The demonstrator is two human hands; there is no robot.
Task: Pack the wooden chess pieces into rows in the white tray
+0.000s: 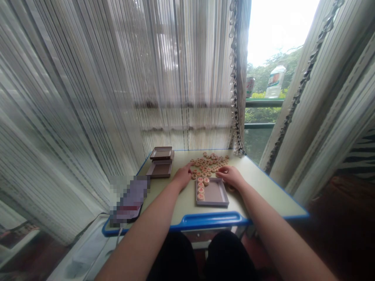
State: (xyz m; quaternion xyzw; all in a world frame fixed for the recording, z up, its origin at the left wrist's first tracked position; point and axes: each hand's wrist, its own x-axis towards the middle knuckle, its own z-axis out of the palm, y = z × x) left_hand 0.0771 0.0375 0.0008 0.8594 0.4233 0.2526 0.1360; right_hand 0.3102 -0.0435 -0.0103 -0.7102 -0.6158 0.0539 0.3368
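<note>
Many round wooden Chinese chess pieces with red and dark markings lie in a loose spread on the table. My left hand is at the left edge of the spread, its index finger stretched out to the pieces. On the right side, my right hand reaches in with fingers apart and slightly bent, fingertips at the near pieces; whether they touch one is hard to make out. Between my forearms sits a shallow open box. Several red-marked pieces line its left side, with another piece beside the top one.
Two more shallow box parts sit at the back left. A blurred flat item with a cable lies at the table's left edge. Blue trim borders the table. Curtains hang behind; a bottle and a can stand by the window.
</note>
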